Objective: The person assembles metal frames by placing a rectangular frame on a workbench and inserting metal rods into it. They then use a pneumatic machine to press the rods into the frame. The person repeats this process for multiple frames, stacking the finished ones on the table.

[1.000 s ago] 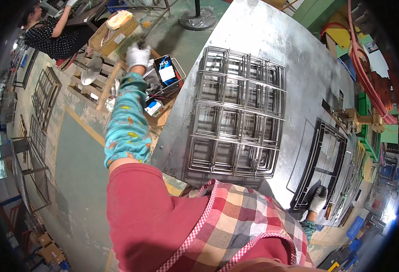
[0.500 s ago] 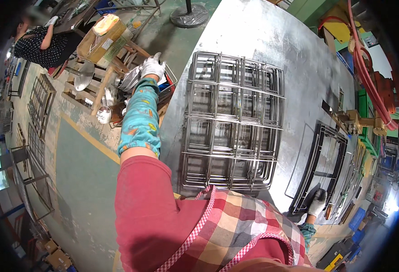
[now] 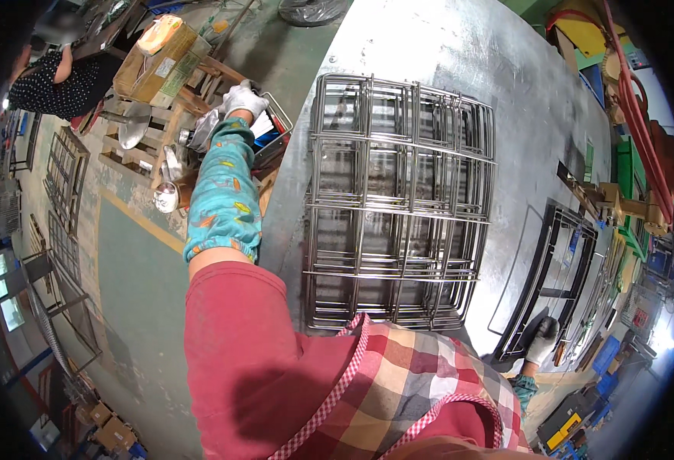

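My left hand [image 3: 242,100], in a white glove, reaches past the table's left edge. Its fingers look parted, with nothing visible in them, above a cluttered bin [image 3: 275,138] and crumpled grey plastic wrap [image 3: 205,129]. At the lower right, my right hand [image 3: 541,342] wears a white glove with blackened fingertips. Its fingers bunch at the lower corner of a black metal frame [image 3: 557,293] lying on the table; their undersides are hidden. Between my arms lies a stack of steel wire grids [image 3: 400,207], bars crossing and corners rounded.
The grids rest on a grey metal table [image 3: 536,115]. Red hoses [image 3: 637,115] and a brass-coloured fitting [image 3: 620,201] stand along its right side. At the left are a cardboard box [image 3: 151,73], a wooden pallet [image 3: 126,161] and a person in a dotted top [image 3: 53,92].
My view has shifted slightly, so the grids and black frame sit a little differently in it. My left hand stays over the bin area; my right hand remains at the frame's corner.
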Demonstrator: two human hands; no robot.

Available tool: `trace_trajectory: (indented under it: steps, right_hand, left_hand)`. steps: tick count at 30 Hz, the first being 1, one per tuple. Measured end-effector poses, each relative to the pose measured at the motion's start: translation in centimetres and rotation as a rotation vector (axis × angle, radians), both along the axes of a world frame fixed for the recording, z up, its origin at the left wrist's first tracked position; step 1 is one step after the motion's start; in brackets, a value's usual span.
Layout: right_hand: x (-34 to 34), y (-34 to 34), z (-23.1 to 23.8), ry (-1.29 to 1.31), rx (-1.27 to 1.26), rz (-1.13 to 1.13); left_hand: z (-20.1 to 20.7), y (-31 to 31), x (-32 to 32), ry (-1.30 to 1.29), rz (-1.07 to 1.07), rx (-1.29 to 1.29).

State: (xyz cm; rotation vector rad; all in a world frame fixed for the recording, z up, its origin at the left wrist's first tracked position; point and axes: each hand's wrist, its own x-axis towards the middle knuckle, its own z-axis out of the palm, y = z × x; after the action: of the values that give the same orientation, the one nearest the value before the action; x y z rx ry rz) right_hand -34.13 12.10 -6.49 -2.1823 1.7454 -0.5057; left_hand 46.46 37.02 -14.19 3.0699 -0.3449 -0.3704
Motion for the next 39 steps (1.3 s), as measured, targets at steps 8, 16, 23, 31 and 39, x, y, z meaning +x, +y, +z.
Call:
trace_trajectory:
  steps: [8, 16, 23, 31, 39]
  right_hand:
    - [-0.5, -0.1, -0.1, -0.005, 0.02, 0.01]
    - [-0.4, -0.1, -0.2, 0.005, -0.018, 0.006]
    - [-1.1, -0.3, -0.4, -0.045, 0.069, -0.031]
    - [-1.2, -0.3, -0.3, -0.045, 0.082, -0.049]
    - [-1.6, -0.4, -1.2, -0.099, 0.033, -0.049]
  left_hand:
    - [0.5, -1.7, -3.0, -0.163, 0.005, 0.123]
    - [-0.8, 0.0, -1.4, -0.111, -0.01, 0.021]
    - [0.5, -0.6, -2.3, -0.105, 0.058, 0.134]
    - [1.4, -1.1, -3.4, -0.146, 0.037, 0.127]
    - [1.7, -1.0, -2.7, -0.068, 0.016, 0.117]
